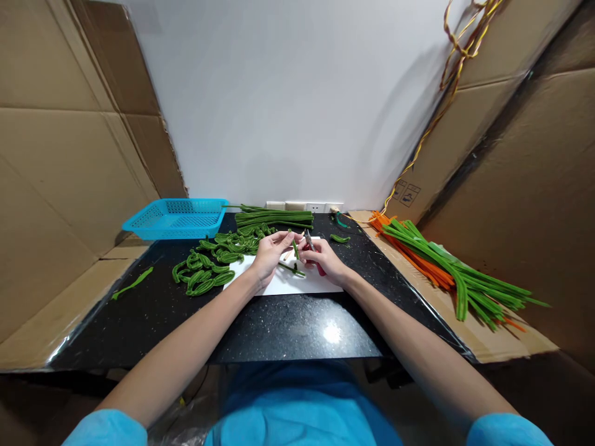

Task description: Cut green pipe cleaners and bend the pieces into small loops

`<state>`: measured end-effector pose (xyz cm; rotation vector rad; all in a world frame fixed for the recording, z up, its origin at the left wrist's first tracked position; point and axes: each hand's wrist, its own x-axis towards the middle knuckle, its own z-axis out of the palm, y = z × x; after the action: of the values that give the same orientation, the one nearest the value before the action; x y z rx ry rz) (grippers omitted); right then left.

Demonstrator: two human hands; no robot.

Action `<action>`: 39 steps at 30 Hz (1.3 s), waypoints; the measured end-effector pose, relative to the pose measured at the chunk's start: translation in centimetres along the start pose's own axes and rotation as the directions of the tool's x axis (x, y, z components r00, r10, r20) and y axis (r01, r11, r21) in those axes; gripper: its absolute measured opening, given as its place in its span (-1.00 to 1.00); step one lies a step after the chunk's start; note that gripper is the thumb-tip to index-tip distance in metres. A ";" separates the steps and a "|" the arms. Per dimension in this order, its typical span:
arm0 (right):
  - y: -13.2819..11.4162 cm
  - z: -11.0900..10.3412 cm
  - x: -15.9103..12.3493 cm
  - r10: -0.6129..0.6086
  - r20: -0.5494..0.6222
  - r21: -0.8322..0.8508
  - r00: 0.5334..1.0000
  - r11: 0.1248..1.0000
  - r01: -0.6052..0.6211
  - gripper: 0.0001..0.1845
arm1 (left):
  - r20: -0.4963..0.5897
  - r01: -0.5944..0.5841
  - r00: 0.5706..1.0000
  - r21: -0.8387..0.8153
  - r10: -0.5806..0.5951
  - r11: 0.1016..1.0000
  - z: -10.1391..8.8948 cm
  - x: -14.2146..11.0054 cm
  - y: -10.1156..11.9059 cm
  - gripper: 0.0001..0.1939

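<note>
1. The white wall (pixel 288 111) rises behind the white sheet (pixel 288 286), and cardboard panels (pixel 46 142) stand to its left and right.
2. The black speckled tabletop (pixel 288 328) lies under the sheet and spreads out around it.
3. A pile of bright green stems (pixel 465 279), with orange stems (pixel 418 263) partly beneath, lies on cardboard well to the right of the sheet.
4. The blue basket (pixel 179 217) sits beyond the sheet, to its left.
5. Many green loops (pixel 204 269) are heaped along the left of the sheet, and a bundle of straight dark green stems (pixel 274 218) lies behind it.
6. The person's left hand (pixel 274 257) is over the sheet, fingertips drawn together on a short green piece (pixel 295 248), with no visible spread between them.
7. The right hand (pixel 325 257), over the sheet's right part, is curled closed around red-handled pliers (pixel 308 239). Their metal tip is close beside the green piece; whether it touches cannot be told.
8. A green stem with a small knot (pixel 292 269) lies on the sheet below the hands.
9. A bright green strip (pixel 132 284) lies well left of the sheet; a small green curl (pixel 339 238) is near its back right corner.
</note>
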<state>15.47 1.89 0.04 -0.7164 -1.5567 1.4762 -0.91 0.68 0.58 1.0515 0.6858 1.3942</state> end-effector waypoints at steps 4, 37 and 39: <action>-0.1 0.0 -0.1 0.012 0.011 -0.021 1.000 1.000 -0.012 -0.79 | -0.046 0.007 0.999 -0.010 -0.008 1.000 -0.1 0.1 -0.4 -0.61; -0.4 0.1 -0.2 0.019 0.048 -0.023 0.999 1.000 -0.018 -0.72 | -0.126 -0.012 0.992 -0.087 0.001 0.996 -0.1 0.1 -0.6 -0.62; -0.5 0.2 -0.2 0.039 0.050 0.031 0.998 0.999 -0.041 -0.70 | -0.112 -0.013 0.994 -0.085 0.003 0.996 -0.2 0.1 -0.6 -0.59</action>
<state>15.49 1.53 0.49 -0.7008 -1.5610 1.5553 -0.78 0.90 0.04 0.9156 0.6974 1.4849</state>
